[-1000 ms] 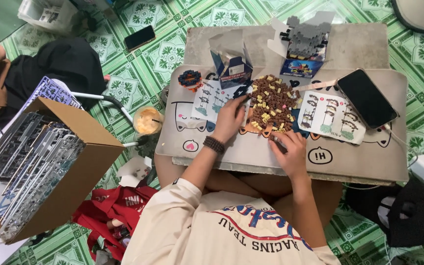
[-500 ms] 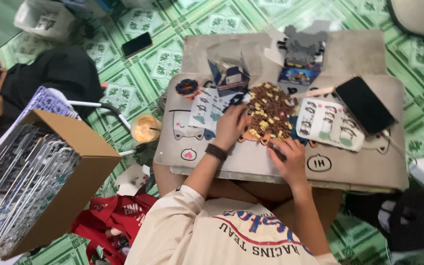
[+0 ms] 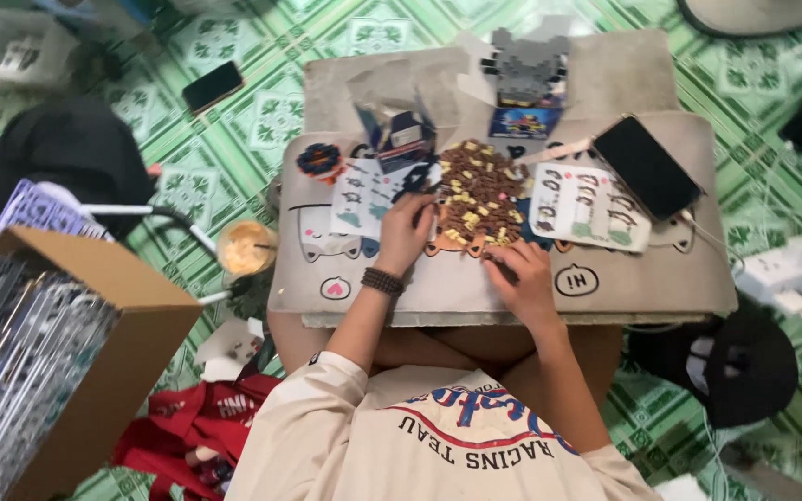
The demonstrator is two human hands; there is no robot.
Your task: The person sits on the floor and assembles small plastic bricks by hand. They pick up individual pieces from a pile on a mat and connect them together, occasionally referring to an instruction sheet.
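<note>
Right hand: lay at 6 o'clock of the bead piece, fingers curled and pinched together on something too small to tell.
Left hand: rested at its 9 o'clock edge, fingers bent down onto the rim, steadying it.
Bead piece: a brown-and-yellow mosaic of tiny blocks, mid-worktop; judged light, stiff yet brittle, likely to shed bits if flexed, so best held flat by its edges.
Sticker sheet: at 3 o'clock.
Dark phone: at 2 o'clock.
Grey block figure: at 12 o'clock, farthest.
</note>
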